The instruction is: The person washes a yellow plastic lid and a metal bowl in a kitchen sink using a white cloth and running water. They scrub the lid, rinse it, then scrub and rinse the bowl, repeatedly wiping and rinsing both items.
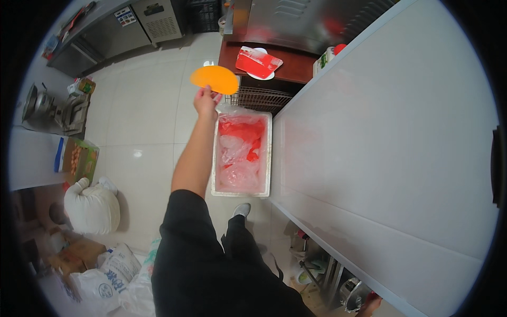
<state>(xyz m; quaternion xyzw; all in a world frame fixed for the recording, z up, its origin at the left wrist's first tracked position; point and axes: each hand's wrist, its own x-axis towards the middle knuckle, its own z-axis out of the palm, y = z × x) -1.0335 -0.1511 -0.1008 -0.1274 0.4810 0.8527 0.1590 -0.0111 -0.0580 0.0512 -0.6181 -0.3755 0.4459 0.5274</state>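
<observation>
My left hand (pixel 206 103) is stretched forward and grips the lower edge of a flat orange plastic scraper (pixel 215 79) with one rounded side. It is above the far left corner of a white foam box (pixel 269 154). A clear plastic liner and red and clear plastic bags (pixel 237 146) lie in the box. My right hand (pixel 369 304) is partly cut off at the bottom right, by the edge of a large white panel (pixel 380 138) and near a shiny metal pot (pixel 353 295). Its grip is not clear.
A red flat piece (pixel 259 63) with white smears lies on a brown shelf (pixel 293 67), beneath a steel appliance (pixel 289 23). A crouching person (pixel 95 208) in white is at left, near an egg carton box (pixel 81 160). White sacks (pixel 115 273) stand at lower left.
</observation>
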